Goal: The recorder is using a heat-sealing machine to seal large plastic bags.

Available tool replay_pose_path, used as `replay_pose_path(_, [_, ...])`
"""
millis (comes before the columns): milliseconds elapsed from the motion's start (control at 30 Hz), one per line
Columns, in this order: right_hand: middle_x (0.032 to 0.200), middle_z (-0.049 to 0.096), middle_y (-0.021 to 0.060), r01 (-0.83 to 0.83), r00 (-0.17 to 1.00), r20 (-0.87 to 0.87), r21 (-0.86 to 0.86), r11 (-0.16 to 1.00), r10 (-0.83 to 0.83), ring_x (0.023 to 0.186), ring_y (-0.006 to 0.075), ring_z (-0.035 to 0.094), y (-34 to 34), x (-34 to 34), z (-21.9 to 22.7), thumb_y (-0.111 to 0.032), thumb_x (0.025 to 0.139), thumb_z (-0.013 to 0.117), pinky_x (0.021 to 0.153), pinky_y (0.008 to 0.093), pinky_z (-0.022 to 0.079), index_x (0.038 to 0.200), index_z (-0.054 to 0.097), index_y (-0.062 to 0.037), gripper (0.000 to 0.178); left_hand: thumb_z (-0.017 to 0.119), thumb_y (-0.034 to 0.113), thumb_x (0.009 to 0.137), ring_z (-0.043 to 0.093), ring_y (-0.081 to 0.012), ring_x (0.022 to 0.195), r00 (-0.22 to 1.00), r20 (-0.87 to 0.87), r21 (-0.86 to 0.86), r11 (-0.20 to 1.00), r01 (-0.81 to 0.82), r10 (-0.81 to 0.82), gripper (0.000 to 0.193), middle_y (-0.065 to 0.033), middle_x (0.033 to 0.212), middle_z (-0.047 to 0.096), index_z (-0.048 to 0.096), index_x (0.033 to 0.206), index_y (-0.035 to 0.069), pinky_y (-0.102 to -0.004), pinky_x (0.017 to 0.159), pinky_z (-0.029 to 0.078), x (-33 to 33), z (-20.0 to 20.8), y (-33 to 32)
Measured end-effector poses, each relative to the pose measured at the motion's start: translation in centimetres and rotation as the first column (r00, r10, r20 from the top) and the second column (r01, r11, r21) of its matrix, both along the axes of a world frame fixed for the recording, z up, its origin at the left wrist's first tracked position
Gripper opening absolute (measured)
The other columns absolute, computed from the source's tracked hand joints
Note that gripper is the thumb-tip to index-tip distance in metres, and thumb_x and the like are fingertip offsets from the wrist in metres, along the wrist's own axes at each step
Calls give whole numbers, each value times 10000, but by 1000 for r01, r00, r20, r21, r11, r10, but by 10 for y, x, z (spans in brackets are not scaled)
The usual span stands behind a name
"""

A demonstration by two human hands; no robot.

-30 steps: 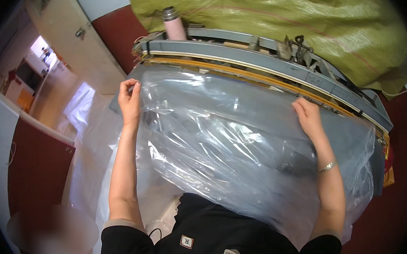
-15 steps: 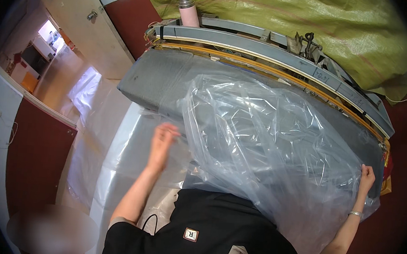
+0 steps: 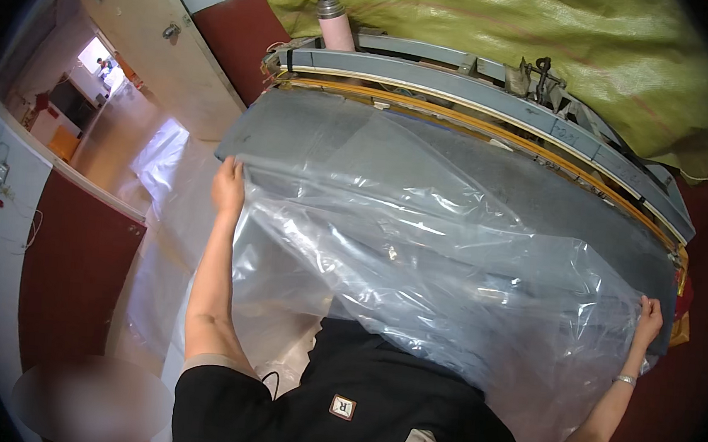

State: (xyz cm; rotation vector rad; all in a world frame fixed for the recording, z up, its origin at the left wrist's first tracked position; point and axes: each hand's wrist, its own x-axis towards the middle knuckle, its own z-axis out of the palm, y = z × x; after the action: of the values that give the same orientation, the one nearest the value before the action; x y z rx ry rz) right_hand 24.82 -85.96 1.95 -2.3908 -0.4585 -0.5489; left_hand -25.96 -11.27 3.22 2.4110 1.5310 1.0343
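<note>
A large clear plastic sheet (image 3: 418,251) spreads in front of me, wrinkled and shiny, partly over a long grey padded work surface (image 3: 311,126). My left hand (image 3: 229,186) pinches the sheet's left corner near the left end of that surface. At the right end, my right hand (image 3: 650,317) is closed on the sheet's right edge. Between both hands the plastic hangs stretched, its lower part falling towards my body. The fingertips of each hand are partly hidden by the hand itself.
Behind the grey surface runs a grey metal bar (image 3: 448,83) with a yellow strip (image 3: 429,109) along it. A pink thermos (image 3: 336,27) and a dark metal clamp (image 3: 542,76) stand there. Green-yellow woven sheeting (image 3: 486,24) covers the back. An open door (image 3: 161,31) is at left.
My left hand, open before, has moved left and away from me and now grips the sheet. The bunched plastic is pulled out wide to the left. My right hand keeps its hold.
</note>
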Motion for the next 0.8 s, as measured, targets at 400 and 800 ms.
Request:
replay_pose_path(400, [639,483,101,161,986,-23,-138,977,-166,585,159,411,2,-1,3,-300,839,533,578,290,387,790,502,-7,299,505,202,853,510,-235,952,553,3,-399,506,765,-833,256,-118,974,580,563,1008,6,-304,840,387,104,59,-52])
replay_pose_path(800, [681,532,115,218,976,2,-156,963,-220,599,195,462,-2,-1,1,-323,838,532,597,301,401,815,528,-18,306,574,117,763,560,-161,743,805,89,-194,783,591,-586,65,-57,731,610,596,772,57,-286,706,420,196,35,-42])
